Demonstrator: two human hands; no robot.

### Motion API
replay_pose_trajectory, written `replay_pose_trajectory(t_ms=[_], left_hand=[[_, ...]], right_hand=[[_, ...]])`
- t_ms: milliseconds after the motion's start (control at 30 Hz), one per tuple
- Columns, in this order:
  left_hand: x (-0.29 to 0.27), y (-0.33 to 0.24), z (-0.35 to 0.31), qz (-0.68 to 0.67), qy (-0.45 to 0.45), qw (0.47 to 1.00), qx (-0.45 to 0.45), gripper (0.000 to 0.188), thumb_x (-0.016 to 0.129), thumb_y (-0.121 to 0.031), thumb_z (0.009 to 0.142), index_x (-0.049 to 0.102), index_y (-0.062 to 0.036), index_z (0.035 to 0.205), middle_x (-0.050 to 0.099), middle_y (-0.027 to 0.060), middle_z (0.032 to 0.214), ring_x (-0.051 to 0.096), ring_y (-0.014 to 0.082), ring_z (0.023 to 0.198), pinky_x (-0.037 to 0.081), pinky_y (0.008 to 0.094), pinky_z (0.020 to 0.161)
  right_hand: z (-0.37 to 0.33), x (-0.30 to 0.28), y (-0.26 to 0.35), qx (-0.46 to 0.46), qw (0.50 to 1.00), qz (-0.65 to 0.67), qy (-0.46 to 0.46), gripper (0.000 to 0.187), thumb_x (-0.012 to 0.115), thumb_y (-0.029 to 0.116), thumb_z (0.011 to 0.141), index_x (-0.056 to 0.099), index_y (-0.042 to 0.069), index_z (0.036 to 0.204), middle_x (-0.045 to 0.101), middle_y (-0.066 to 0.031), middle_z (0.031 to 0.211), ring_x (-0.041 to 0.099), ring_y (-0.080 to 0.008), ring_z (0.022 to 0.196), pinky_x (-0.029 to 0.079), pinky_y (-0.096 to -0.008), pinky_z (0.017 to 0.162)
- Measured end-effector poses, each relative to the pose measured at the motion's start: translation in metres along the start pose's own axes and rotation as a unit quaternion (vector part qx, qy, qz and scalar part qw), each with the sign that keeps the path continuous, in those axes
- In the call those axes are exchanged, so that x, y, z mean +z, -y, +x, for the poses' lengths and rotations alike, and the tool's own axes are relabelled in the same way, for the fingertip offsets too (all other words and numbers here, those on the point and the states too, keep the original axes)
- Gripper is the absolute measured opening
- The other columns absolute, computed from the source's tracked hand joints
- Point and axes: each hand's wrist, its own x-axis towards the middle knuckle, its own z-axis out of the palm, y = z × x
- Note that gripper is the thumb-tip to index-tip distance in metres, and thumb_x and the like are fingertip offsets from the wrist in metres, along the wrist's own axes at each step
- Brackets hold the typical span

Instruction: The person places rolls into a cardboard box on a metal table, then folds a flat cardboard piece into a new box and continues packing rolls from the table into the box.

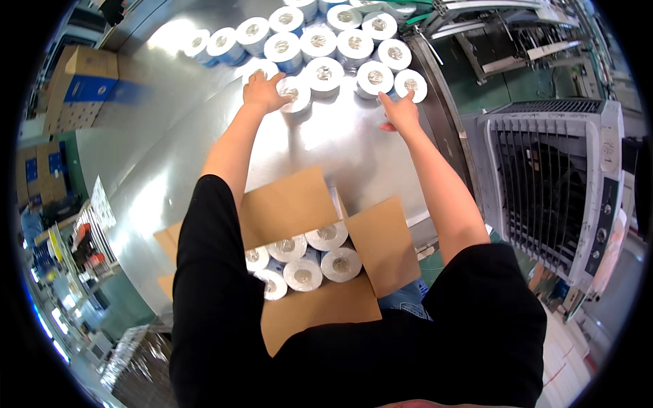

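Film-wrapped white rolls with bluish sides, such as this roll [324, 75], stand on end in a cluster on the shiny metal table [224, 146]. My left hand [264, 94] reaches to the cluster's near left corner, fingers spread over one roll [265, 68] and thumb at a second roll [294, 95]. At the near right side, my right hand [401, 115] has its fingers apart, touching or close beside two rolls; its lower fingers are partly hidden. Close to my body is an open cardboard box [289, 207] with several rolls [303, 274] standing inside.
Box flaps [384, 241] stick outward near my arms. A raised metal edge [442, 102] bounds the table's right side, with a large grey slatted machine [544, 177] beyond it. Machine framework [503, 41] stands at the far right. Cardboard boxes [92, 85] are stacked on the left.
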Motion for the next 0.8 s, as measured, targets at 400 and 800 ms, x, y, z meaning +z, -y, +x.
replay_pose_trajectory(t_ms=[400, 800], left_hand=[[-0.004, 0.007, 0.0, 0.04, 0.064, 0.996, 0.052, 0.054, 0.065, -0.053, 0.069, 0.066, -0.0164, 0.107, 0.064, 0.0145, 0.101, 0.06, 0.0291, 0.095, 0.048, 0.0383, 0.082], [-0.153, 0.138, -0.367, -0.787, -0.066, 0.575, -0.212, 0.044, 0.054, -0.02, 0.09, 0.045, 0.0031, 0.126, 0.06, 0.0121, 0.113, 0.06, 0.0185, 0.099, 0.051, 0.0323, 0.082]], right_hand=[[0.12, 0.037, -0.045, 0.014, 0.986, 0.097, -0.136, 0.074, 0.077, 0.024, 0.069, 0.04, -0.013, 0.122, 0.06, -0.0234, 0.104, 0.066, -0.0245, 0.071, 0.055, -0.0308, 0.048], [-0.073, -0.111, -0.041, -0.279, 0.96, 0.008, -0.035, 0.065, 0.073, 0.017, 0.073, 0.043, -0.013, 0.122, 0.064, -0.0056, 0.073, 0.057, -0.0074, 0.065, 0.046, -0.021, 0.063]])
